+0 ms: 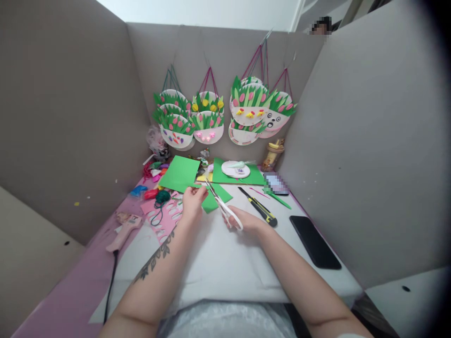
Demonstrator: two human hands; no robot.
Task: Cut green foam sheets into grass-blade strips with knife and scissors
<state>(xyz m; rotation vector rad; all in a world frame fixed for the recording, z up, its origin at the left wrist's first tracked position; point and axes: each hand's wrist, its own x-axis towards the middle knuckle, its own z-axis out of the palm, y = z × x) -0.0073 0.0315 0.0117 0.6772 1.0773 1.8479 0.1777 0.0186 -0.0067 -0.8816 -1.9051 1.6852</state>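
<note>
Both forearms reach forward over a white sheet (225,263) spread on the table, the left one tattooed. At its end the left hand (193,203) pinches the edge of a small green paper piece (213,199) between thumb and fingers. Just beside it the right hand (246,220) is closed through the white handles of scissors (223,206), whose blades are parted and angled up over the green piece. Right of the right hand lie a yellow-and-black utility knife (259,207) and, farther out, a black phone (314,241). Left of the left hand sits a pink glue gun (124,230). Beyond both hands lies a larger green sheet (179,173).
</note>
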